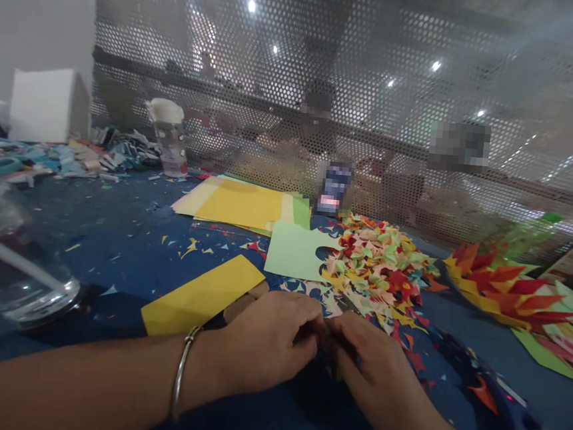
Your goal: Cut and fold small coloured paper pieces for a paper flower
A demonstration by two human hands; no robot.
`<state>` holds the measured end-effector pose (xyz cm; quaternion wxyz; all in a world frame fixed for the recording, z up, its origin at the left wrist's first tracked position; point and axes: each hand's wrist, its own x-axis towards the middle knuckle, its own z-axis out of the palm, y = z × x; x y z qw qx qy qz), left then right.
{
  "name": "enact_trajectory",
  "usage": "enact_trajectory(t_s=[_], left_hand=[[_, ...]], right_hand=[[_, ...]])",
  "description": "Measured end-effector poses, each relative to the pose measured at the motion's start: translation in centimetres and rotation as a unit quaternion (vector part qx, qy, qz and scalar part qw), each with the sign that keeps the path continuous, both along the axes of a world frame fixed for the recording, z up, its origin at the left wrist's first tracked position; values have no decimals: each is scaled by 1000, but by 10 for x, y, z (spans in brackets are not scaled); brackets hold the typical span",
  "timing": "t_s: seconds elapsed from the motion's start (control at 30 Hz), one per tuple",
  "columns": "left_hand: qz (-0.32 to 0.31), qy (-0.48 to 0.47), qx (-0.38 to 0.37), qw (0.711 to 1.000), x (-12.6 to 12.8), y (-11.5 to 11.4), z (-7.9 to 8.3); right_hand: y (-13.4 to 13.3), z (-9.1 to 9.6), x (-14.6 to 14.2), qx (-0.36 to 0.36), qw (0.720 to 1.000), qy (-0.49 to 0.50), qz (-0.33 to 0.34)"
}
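Note:
My left hand (265, 340) and my right hand (370, 369) meet low at the centre, fingers curled and pressed together over a small dark piece that I cannot make out. A metal bangle (181, 373) sits on my left wrist. Just beyond my fingers lies a heap of small folded paper pieces (379, 267) in red, yellow, green and pink. A yellow paper strip (204, 295) lies left of my left hand. A pale green sheet (296, 249) with a cut-out edge rests behind it.
A blue cloth (128, 241) strewn with paper snips covers the table. Yellow sheets (242, 204) lie further back, a clear glass jar (7, 251) at left, a lidded cup (169, 136), a white box (48, 104), orange-red folded spikes (508, 291) at right. Perforated mesh (378, 82) closes the back; people sit behind it.

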<state>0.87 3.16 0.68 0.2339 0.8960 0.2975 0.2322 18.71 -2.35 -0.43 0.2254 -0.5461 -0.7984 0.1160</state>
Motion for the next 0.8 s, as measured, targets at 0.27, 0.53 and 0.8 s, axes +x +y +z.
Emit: enact_trajectory(t_s=[0.27, 0.53, 0.8], left_hand=[[8, -5, 13, 1000, -2, -8, 0], [11, -21, -11, 1000, -1, -6, -2], [37, -43, -9, 998, -1, -9, -4]], right_hand=[[-3, -1, 0, -6, 1000, 9, 20], [-1, -1, 1, 3, 1000, 4, 28], [-6, 4, 1, 3, 999, 29, 32]])
